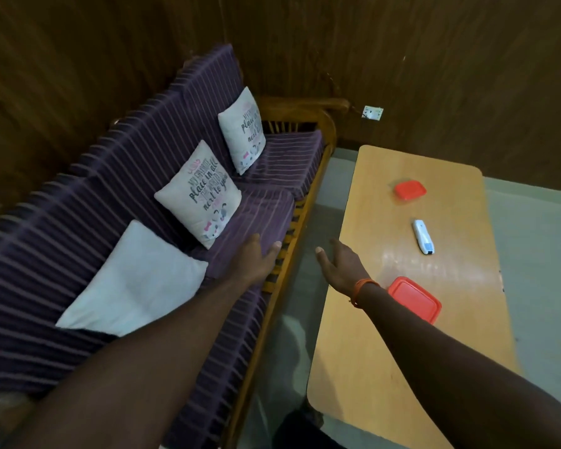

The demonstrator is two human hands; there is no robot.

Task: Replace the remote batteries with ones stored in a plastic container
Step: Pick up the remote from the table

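A white remote (423, 236) lies on the light wooden table (370, 361), near its middle. A red-lidded plastic container (416, 299) sits on the table close to me, partly behind my right forearm. A second, smaller red-lidded container (409, 190) sits farther away. My right hand (339, 265) hovers open over the table's left edge, with an orange band on the wrist and nothing in it. My left hand (256, 258) is open and reaches over the front edge of the sofa seat, holding nothing.
A wooden-framed sofa (162, 176) with purple striped cushions stands left of the table, carrying two printed pillows (199, 192) and a plain white pillow (133, 283). A narrow strip of grey floor (292, 306) separates sofa and table. Dark wood panelling with a wall socket (372, 113) lies behind.
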